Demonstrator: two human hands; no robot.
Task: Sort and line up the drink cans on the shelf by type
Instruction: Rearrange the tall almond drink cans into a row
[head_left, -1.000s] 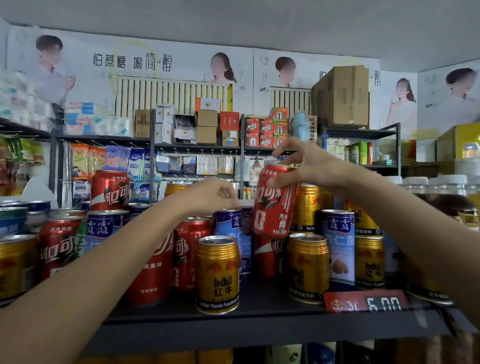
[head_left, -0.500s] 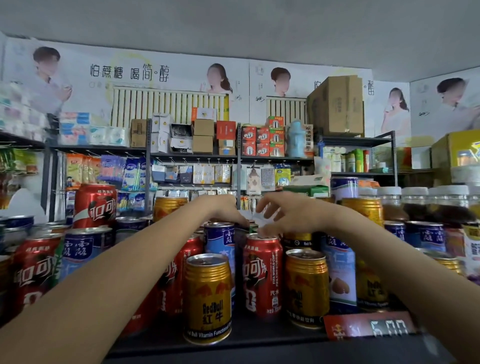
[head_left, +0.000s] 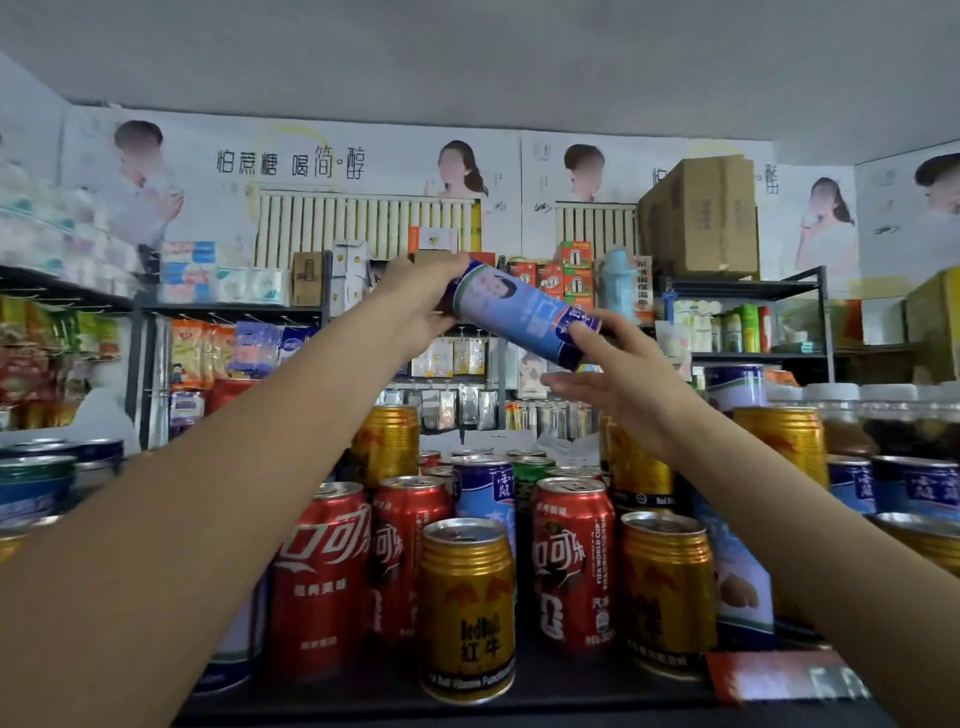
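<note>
While the blue can (head_left: 524, 316) is lifted high above the shelf (head_left: 545, 693), it lies tilted, almost on its side, between the two hands. In the head view, which is the only one, the left hand (head_left: 421, 306) is curled round the upper end of the can and carries it. The right hand (head_left: 618, 371) meets the lower end: one finger lies on the can's side, the other fingers are spread and nearly straight under it, so I judge it supports the can more than it grips it. How firmly it holds, I cannot tell.

Below, the cans are mixed. Red cola cans (head_left: 324, 577) stand beside gold Red Bull cans (head_left: 467, 608), and more blue cans (head_left: 485, 493) stand behind them and at the right side (head_left: 914, 488).

To do this step well, I think the person should first take a sure hold with one hand before the other lets go, because a tilted can may slip. Then the can should be turned upright, with the label to the front, and lowered next to the other blue cans, not among the red and gold ones. The rows stand close, so a straight, slow descent is safer; a touch from the forearm could knock down the front cans.
</note>
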